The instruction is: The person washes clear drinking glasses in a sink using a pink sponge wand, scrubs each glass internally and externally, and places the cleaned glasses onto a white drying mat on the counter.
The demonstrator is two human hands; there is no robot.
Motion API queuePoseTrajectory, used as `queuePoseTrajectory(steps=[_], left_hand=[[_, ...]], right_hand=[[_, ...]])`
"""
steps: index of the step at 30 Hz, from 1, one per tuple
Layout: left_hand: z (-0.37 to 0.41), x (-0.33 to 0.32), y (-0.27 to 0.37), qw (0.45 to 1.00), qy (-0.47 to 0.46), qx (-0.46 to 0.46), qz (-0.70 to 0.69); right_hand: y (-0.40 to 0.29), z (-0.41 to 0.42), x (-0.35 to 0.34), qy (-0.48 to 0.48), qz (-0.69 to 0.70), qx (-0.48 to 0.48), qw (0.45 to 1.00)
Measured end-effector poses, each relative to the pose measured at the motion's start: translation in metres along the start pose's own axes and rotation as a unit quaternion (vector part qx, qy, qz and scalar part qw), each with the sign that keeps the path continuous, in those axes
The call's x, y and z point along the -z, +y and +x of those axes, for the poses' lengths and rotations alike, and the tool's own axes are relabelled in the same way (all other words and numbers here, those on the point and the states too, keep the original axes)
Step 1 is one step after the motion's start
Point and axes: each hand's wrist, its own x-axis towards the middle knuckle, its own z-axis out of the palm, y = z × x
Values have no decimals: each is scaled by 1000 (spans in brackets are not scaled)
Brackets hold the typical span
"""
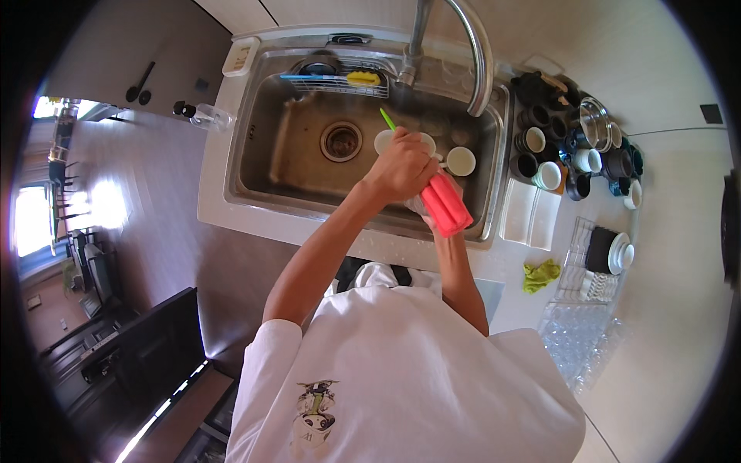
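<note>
My left hand is closed around a sponge brush above the right half of the stainless steel sink. The brush's thin green handle sticks out past my knuckles, and its thick pink sponge head points down towards me. Behind the sponge is my right hand, mostly hidden. A see-through thing, perhaps a glass, shows beside it; I cannot tell how it is held. On the sink floor a white cup stands right of my left hand, and other white cups are partly covered by it.
A tall curved faucet rises behind the sink. A wire rack with a yellow sponge hangs at the back wall. Several cups, a white tray and a green cloth occupy the right counter. A clear bottle lies left.
</note>
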Motion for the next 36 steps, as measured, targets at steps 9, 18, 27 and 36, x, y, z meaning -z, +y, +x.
queuePoseTrajectory(steps=[9, 18, 27, 36], left_hand=[[-1, -14, -39, 998, -14, -30, 52], [-38, -31, -71, 957, 17, 269, 103], [-110, -20, -63, 854, -63, 516, -13], [-213, -13, -42, 857, -121, 495, -82]], right_hand=[[-9, 3, -6, 298, -141, 158, 931], [-22, -33, -25, 227, -73, 183, 954], [-59, -65, 15, 110, 49, 125, 985], [-48, -78, 31, 157, 28, 150, 976]])
